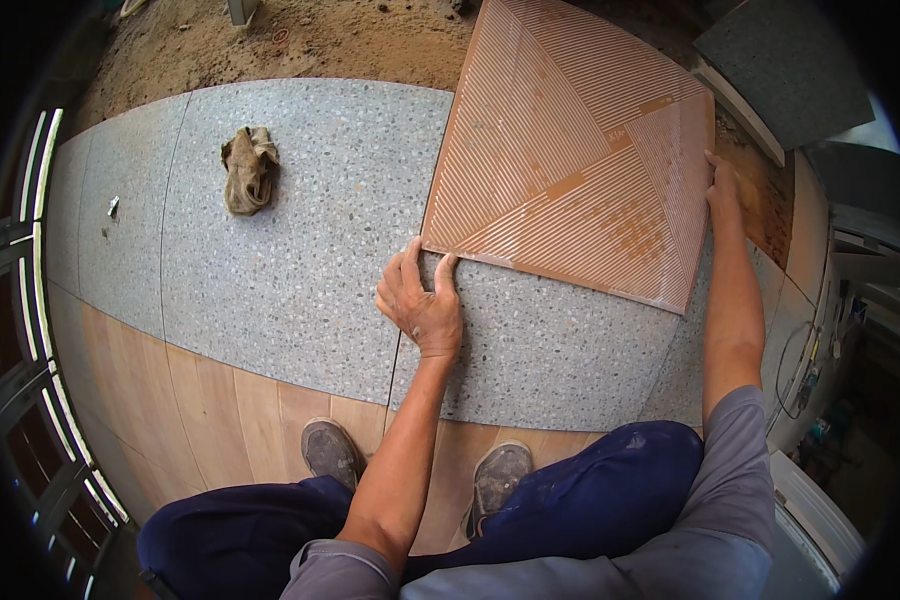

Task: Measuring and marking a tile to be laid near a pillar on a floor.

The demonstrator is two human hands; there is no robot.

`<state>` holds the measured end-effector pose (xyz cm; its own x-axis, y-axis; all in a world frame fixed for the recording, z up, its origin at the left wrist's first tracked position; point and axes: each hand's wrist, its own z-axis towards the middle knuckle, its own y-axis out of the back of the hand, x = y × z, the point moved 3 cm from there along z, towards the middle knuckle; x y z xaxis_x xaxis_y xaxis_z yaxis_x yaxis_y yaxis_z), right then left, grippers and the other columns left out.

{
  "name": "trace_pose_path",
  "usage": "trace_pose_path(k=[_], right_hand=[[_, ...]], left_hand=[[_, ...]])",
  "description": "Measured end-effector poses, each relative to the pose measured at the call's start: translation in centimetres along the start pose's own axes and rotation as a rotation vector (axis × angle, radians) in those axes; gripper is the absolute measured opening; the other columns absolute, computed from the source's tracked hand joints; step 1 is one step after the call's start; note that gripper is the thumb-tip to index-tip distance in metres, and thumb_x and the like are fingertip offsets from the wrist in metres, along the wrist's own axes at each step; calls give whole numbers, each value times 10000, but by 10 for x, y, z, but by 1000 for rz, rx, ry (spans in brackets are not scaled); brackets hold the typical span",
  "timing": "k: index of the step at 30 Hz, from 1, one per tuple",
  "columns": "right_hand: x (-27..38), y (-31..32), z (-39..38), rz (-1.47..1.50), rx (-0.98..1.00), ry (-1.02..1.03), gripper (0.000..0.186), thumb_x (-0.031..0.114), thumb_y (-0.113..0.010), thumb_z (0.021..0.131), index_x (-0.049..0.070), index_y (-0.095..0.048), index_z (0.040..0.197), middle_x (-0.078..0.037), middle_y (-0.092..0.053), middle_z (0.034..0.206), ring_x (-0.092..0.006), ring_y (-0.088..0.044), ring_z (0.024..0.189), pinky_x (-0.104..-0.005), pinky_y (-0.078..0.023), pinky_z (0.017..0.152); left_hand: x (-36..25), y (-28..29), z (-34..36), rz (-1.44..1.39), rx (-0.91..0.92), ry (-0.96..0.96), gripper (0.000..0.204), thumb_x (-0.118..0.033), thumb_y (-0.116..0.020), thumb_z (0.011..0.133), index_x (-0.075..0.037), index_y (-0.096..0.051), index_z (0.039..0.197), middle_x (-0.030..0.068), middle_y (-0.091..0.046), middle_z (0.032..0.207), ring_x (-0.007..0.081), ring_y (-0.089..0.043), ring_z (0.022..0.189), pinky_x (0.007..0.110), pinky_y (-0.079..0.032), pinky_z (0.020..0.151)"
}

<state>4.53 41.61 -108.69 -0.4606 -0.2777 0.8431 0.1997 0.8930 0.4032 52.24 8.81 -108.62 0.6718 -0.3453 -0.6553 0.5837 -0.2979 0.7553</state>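
Starting nearest: shoes (332, 450) sit on wood-look planks (255, 420) short of the fingers; next, the left hand (420, 305), thumb and fingertips slightly parted, holds the near-left corner of the tile (550, 130), ribbed back up, and the right hand (722, 190) curls on its right edge, how deep I can't tell. Speckled slabs (290, 250) lie under and left of the fingers, a crumpled cloth (250, 172) ahead-left of the left ones, loose soil (370, 40) beyond. I'd load both grips evenly and keep that corner from knocking the slabs.
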Motion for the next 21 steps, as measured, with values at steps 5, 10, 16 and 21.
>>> trace_pose_path(k=[5, 10, 16, 21], right_hand=[[6, -13, -30, 70, 69, 15, 643, 68, -694, 890, -196, -414, 1405, -317, -416, 1507, -389, -459, 1370, -382, -332, 1175], [11, -4, -28, 49, 83, 27, 633, 64, -679, 902, -195, -405, 1411, -318, -410, 1511, -386, -450, 1372, -382, -310, 1183], [4, -3, -11, 42, 69, 9, 639, 79, -676, 911, -188, -398, 1421, -304, -412, 1516, -379, -432, 1392, -376, -286, 1197], [-7, -7, -9, 32, 87, 27, 670, 92, -703, 889, -182, -403, 1421, -298, -419, 1513, -382, -428, 1395, -380, -271, 1207]], left_hand=[[6, 1, 2, 23, 6, 29, 442, -343, -756, 887, -168, -658, 1281, 32, -588, 1194, 249, -508, 1167, 468, -302, 1068], [-1, -1, 1, -6, 2, 10, 439, -348, -755, 887, -167, -659, 1276, 30, -585, 1184, 246, -508, 1151, 454, -305, 1055], [3, -3, 1, 8, -6, -6, 440, -351, -755, 889, -171, -661, 1280, 28, -584, 1179, 241, -507, 1147, 449, -309, 1046], [8, -1, 0, 25, -26, -26, 443, -347, -754, 893, -176, -660, 1291, 25, -586, 1178, 237, -507, 1142, 451, -310, 1051]])
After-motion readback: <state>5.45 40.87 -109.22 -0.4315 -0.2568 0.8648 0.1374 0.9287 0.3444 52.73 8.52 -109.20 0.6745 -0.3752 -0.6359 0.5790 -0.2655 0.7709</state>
